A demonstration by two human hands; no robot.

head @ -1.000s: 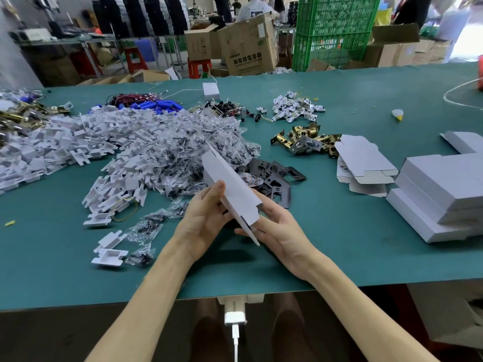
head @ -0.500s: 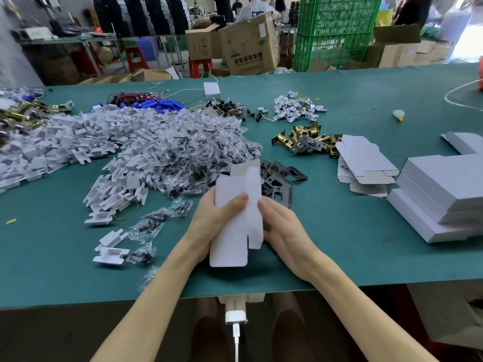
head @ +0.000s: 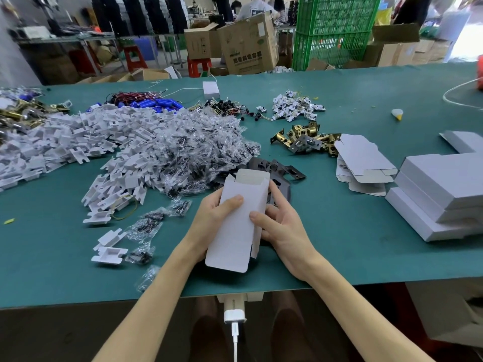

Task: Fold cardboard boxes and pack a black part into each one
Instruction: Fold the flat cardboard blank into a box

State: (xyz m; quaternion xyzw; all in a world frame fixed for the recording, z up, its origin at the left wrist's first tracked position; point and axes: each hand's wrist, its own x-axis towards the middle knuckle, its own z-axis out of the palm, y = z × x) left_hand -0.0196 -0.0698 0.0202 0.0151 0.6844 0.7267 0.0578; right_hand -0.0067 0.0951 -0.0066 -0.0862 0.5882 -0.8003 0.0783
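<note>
A white cardboard box [head: 236, 226] is held above the green table [head: 352, 252], near its near edge and roughly at its middle. The box is gripped from both sides. The left hand [head: 209, 223] is wrapped round the left edge, its thumb pressed flat on the upper face; its other fingers are hidden behind the cardboard, so how they lie cannot be told. The right hand [head: 283, 231] is curled round the right edge, with the thumb laid on the upper face close to the left thumb and the forefinger stretched along the far right side. The box is partly opened into a tube: the far flap is raised and the brown inside is seen there, while the near flap is extended towards the table edge.

Just beyond the box, dark metal plates [head: 279, 169] are lain flat on the table, partly covered by it. Further left, a heap of clear screw bags [head: 198, 145] and a wide pile of white plastic inserts [head: 78, 142] are spread. To the right, brass latches [head: 305, 138] are heaped, flat box blanks [head: 363, 160] are stacked beside them, and folded white boxes [head: 444, 194] are piled at the right edge.
</note>
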